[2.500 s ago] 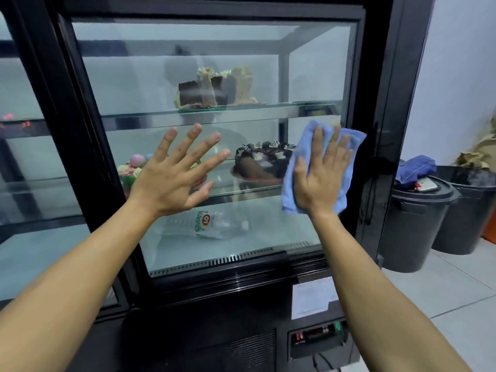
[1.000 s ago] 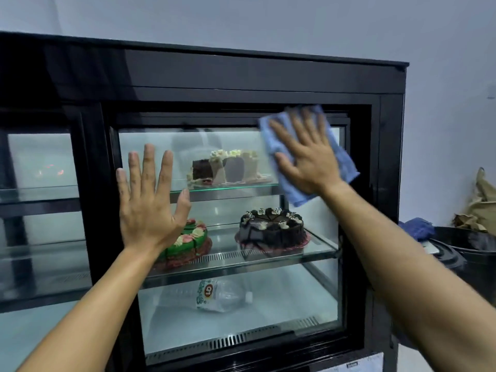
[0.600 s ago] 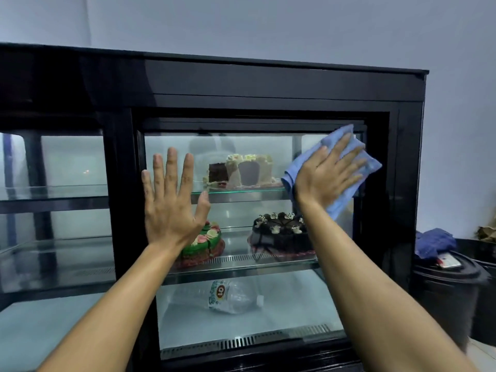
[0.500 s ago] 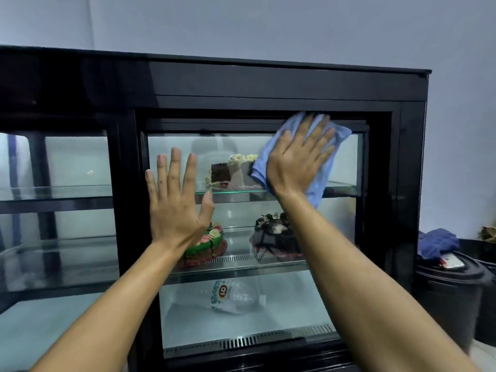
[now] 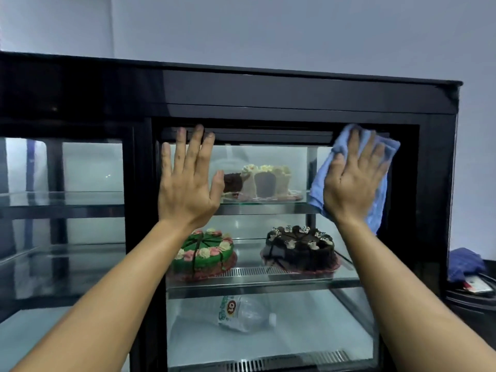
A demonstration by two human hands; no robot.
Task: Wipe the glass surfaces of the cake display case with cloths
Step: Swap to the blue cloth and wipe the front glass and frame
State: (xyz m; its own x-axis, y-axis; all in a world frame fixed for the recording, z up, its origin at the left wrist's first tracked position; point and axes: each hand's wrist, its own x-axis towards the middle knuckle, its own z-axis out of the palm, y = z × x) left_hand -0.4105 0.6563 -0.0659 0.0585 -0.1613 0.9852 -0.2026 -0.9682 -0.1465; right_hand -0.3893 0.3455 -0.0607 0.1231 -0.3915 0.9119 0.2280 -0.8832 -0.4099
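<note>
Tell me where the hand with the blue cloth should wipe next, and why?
Probably straight down the glass. The right hand presses the crumpled blue cloth flat at the top right corner of the black-framed glass door, so the pane below is likely unwiped this pass. The left hand braces flat at the upper left.

three cakes, one bottle, one cloth
</note>
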